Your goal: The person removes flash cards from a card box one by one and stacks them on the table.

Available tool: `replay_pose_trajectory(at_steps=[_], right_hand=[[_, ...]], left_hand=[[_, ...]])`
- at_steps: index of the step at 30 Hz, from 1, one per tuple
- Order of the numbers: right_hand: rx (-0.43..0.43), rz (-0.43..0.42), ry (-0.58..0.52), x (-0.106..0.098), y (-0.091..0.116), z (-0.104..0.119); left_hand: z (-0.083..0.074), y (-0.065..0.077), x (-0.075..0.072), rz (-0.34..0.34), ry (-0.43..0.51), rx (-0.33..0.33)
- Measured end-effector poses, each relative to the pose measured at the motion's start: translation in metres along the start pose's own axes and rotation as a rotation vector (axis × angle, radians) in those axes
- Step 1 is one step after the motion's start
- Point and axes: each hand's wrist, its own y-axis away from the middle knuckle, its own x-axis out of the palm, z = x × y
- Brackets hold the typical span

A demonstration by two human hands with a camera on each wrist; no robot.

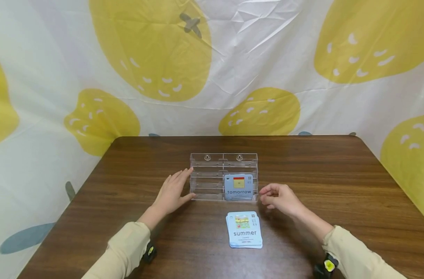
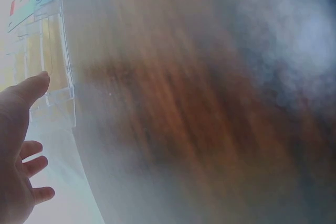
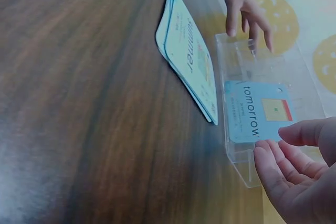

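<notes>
A clear acrylic rack with tiers in two columns stands on the table. A blue card reading "tomorrow" sits in the lowest right pocket. At the rack's left side my left hand rests its thumb and fingertips, fingers spread and extended; in the left wrist view the thumb lies at the front edge. My right hand is beside the right side, fingers loosely bent with nothing between them; the right wrist view shows its fingertips near the card's edge. A stack of cards topped by "summer" lies in front.
The brown wood-grain table extends around the rack on all sides. Behind it hangs a white cloth printed with yellow fruit. Dark wrist cameras are strapped at both cuffs.
</notes>
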Motion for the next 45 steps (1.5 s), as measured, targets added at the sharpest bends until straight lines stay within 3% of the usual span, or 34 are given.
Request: replay_pose_trajectory(at_steps=[15, 21, 45], right_hand=[[-0.183, -0.159, 0.130, -0.002, -0.019, 0.009], [-0.245, -0.173, 0.199, 0.002, -0.025, 0.009], [-0.322, -0.222, 0.300, 0.010, -0.028, 0.008]], left_hand=[[0.000, 0.002, 0.000, 0.002, 0.000, -0.005], [0.000, 0.002, 0.000, 0.005, 0.001, -0.009], [0.000, 0.000, 0.000, -0.005, -0.002, 0.002]])
